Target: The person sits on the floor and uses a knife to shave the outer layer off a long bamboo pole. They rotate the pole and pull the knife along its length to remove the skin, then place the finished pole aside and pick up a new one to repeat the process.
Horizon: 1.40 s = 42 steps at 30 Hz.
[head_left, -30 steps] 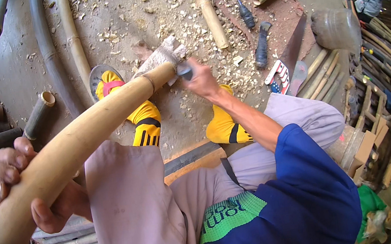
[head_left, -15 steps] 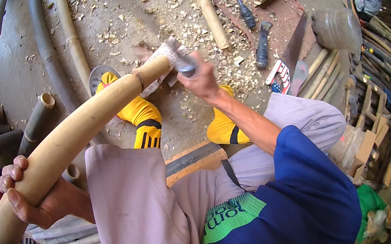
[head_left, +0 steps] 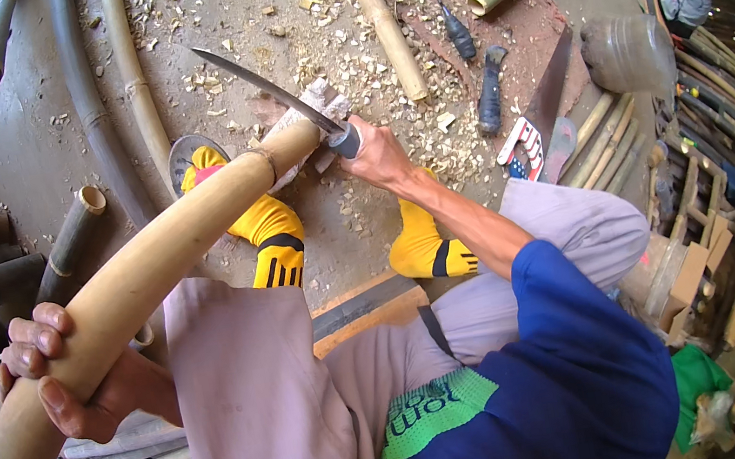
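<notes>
The bamboo pole (head_left: 166, 234) is held aslant, from eight o'clock to a far end at eleven, near the centre. Its near length is clamped in the left hand (head_left: 101, 403); well apart, a knife (head_left: 293, 98) is grasped by its handle in the right hand (head_left: 379, 155). The blade is pointed toward ten o'clock, close by that far end — contact cannot be told. Should the edge be deflected by the rounded surface — or the pole be rolled in its one-handed hold — the yellow-socked left foot (head_left: 263, 218) could be struck.
</notes>
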Motion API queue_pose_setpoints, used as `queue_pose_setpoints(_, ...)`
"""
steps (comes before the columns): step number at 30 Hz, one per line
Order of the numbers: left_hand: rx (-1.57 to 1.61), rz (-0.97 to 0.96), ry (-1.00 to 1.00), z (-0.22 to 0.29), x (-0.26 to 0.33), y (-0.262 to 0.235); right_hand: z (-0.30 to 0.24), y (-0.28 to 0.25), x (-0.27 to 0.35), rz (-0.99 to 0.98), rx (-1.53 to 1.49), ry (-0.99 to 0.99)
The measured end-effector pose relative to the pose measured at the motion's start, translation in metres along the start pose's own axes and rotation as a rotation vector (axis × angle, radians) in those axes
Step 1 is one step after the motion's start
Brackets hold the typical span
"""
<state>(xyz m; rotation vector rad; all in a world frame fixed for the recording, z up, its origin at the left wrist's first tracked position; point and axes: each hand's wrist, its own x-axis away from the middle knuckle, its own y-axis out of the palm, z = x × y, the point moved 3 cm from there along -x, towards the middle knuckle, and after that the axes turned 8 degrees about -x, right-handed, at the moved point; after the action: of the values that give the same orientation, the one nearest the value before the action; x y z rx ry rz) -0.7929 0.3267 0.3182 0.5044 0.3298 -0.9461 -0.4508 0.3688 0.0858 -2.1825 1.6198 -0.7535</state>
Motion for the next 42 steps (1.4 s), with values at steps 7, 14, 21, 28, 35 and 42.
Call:
queue_pose_setpoints(7,0.178,-0.104,-0.022,-0.002,-0.001,-0.007,-0.052,-0.021,0.004,0.196,-0.213,-0.14)
queue_pose_setpoints(14,0.148,-0.202,0.001,0.001,-0.004,-0.001,-0.008,-0.008,0.004,-0.08,-0.041,0.147)
queue_pose_setpoints(21,0.179,-0.296,0.027,0.001,-0.008,-0.001,0.005,0.006,-0.004,-0.054,0.064,0.105)
queue_pose_setpoints(28,0.096,-0.383,0.089,0.001,-0.009,0.001,-0.035,-0.02,0.001,0.163,-0.234,-0.064)
queue_pose_setpoints(35,0.008,0.092,-0.182,0.008,0.001,0.021,0.012,0.004,0.003,-0.074,0.043,0.094)
queue_pose_setpoints(42,0.043,0.07,-0.071,0.003,-0.003,-0.009,-0.056,-0.025,0.001,0.251,-0.219,-0.137)
